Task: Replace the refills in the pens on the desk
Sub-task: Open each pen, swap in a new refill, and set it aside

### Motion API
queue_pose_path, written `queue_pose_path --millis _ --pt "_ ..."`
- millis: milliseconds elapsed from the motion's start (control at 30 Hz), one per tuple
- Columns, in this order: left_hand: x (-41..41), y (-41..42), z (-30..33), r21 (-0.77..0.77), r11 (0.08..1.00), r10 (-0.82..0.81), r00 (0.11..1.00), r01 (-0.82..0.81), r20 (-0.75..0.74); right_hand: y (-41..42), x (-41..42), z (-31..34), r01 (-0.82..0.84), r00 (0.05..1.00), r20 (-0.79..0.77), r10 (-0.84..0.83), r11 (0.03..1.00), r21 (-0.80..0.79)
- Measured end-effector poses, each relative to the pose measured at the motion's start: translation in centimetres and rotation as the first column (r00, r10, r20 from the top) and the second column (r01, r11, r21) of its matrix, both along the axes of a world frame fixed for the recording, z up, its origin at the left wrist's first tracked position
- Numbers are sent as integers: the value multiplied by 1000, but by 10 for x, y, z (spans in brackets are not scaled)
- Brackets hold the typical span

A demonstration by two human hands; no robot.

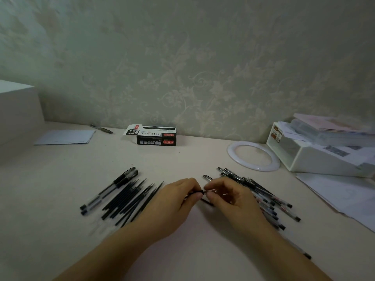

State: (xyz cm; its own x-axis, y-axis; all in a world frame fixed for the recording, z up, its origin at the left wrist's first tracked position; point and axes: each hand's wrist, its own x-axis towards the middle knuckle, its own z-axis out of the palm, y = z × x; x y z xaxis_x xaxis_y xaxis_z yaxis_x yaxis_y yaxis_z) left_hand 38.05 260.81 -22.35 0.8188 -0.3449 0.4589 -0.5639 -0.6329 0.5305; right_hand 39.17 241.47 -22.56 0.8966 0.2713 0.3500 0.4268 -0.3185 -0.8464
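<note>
Both hands meet mid-bench. Left hand (178, 196) has fingers curled, pinching the dark end of a pen (199, 192). Right hand (227, 196) is curled too, pinching the same pen from the other side; its fingertips touch the left's. Which pen part each one holds is too blurred to tell. A dark thin piece (207, 202) pokes out just below the fingers, on the bench (182, 159).

Left of the hands: fan of loose refills (129, 199), with two capped pens (110, 189) beside them on the far left. Right of the hands: pile of pens (263, 195), partly hidden under the right hand and wrist.

Back by the wall: refill box (155, 134), flap open. Lone pen (101, 128) and paper sheet (65, 136) at back left. White ring (253, 156), white tray (316, 153) with papers at right.
</note>
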Motion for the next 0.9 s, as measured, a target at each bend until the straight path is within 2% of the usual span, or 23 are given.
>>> queue_pose_path --millis 233,400,633,767,833,900 --pt "0 0 1 10 1000 -13 1000 13 -4 -1 1 -1 41 999 5 -41 999 7" --pt "-1 -1 2 11 1000 -9 1000 9 -6 -2 2 0 37 999 -26 -35 996 78" --pt "-3 0 5 43 999 12 1000 -12 -3 -6 4 6 251 968 -31 -250 948 196" --pt "-3 1 5 58 998 31 999 -30 -17 -6 3 7 310 949 -14 -315 923 228" --pt "-3 1 5 58 997 43 999 -42 -13 -7 2 8 295 953 6 -302 937 185" --pt "-3 2 5 56 997 54 998 -53 -16 -5 -1 8 253 965 65 -256 966 43"
